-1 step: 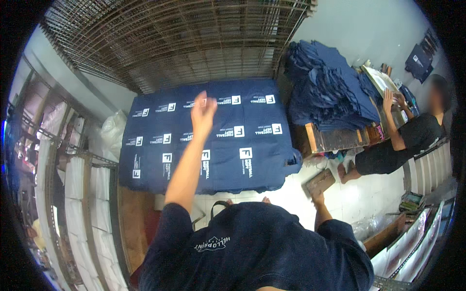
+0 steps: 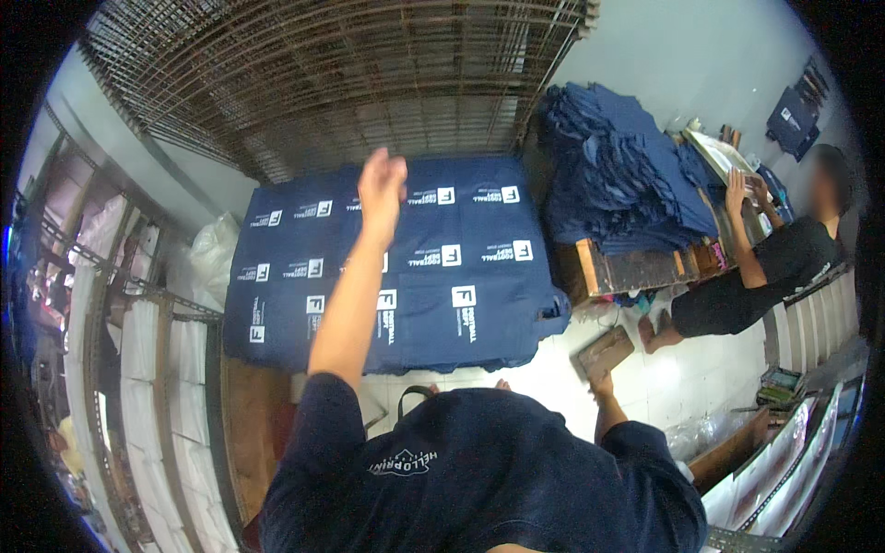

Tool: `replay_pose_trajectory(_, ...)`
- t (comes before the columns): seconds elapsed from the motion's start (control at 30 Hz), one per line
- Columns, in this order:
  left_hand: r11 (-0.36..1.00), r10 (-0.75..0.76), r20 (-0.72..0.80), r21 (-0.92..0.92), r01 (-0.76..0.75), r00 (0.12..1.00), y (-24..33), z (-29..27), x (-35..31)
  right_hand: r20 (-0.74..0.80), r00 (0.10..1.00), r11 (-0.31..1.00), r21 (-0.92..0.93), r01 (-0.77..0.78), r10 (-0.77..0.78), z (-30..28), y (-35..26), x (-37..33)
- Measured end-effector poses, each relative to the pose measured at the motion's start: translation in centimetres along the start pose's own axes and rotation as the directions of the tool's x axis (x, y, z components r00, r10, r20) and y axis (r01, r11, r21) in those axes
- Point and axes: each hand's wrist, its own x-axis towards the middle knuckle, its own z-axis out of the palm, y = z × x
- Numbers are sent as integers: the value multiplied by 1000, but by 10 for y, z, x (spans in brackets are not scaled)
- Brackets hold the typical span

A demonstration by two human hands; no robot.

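Note:
My left hand (image 2: 382, 187) is raised over the far middle part of a table spread with dark blue cloth pieces (image 2: 415, 318), which carry white prints in rows. Motion blurs its fingers, and I cannot see anything in them. Down at my right side, my right hand (image 2: 602, 383) is closed on the near end of a flat brown rectangular block (image 2: 608, 352). The block is above the white floor, to the right of the table.
Beyond the table stands a stack of metal wire racks (image 2: 323, 83). At right, a heap of dark blue cloth (image 2: 622, 175) lies on a wooden table (image 2: 636, 267). A co-worker (image 2: 751, 286) there handles a pale frame (image 2: 714, 152). Shelves with white frames (image 2: 146, 341) line the left.
My left hand has moved a little farther away over the table. My right hand keeps its hold on the brown block. The whole view has shifted slightly.

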Motion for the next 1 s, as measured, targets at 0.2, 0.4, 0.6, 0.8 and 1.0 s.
replay_pose_trajectory(0.2, 803, -95, 163, -570, 173, 982, 105, 87, 181, 35, 944, 941, 78, -330, 328, -38, -29, -38)
replay_pose_trajectory(0.4, 747, -237, -101, -654, 115, 966, 100, 110, 212, -56, 929, 918, 187, -350, 366, -49, -2, -60)
replay_pose_trajectory(0.6, 829, -64, -218, -555, -70, 974, 67, 100, 167, -37, 917, 869, 336, -362, 397, -64, 17, -43)
replay_pose_trajectory(0.8, 800, -109, -111, -600, 21, 988, 20, 59, -2, -291, 956, 711, 677, 192, 19, -106, -52, 76)
replay_pose_trajectory(1.0, 767, -548, -320, -561, 311, 773, -60, 20, -168, -345, 938, 297, 892, 341, -40, -203, -272, 118)
